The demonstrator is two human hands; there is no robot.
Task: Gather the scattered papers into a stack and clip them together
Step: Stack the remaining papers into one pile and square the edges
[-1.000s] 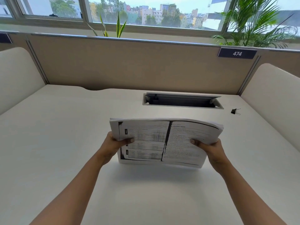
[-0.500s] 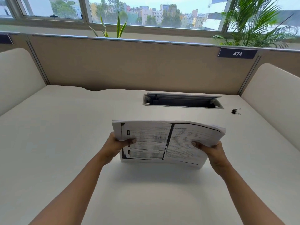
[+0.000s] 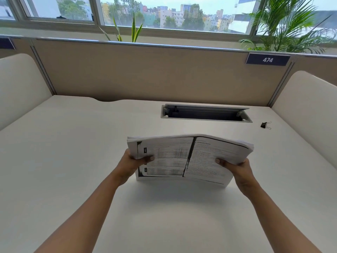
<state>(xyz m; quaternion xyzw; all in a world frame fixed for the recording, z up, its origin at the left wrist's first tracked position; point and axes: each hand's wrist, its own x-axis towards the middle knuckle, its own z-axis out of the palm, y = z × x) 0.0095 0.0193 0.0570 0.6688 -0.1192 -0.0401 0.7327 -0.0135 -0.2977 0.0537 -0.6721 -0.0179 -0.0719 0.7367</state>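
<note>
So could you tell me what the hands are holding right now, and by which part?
The stack of papers, gripped at its two side edges: left hand on the left edge, right hand on the right.

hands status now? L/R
Left hand: closed, gripping the paper stack at its left edge.
Right hand: closed, gripping its right edge.

Desk layout as I see it, papers at the centre.

I see the paper stack standing on its lower edge on the desk, left hand at its 9 o'clock, right hand at its 3 o'clock. The cable tray is set in the desk at 12 o'clock, behind the stack. The binder clip lies at 2 o'clock, well apart, just right of the tray. The partition stands behind everything.
</note>
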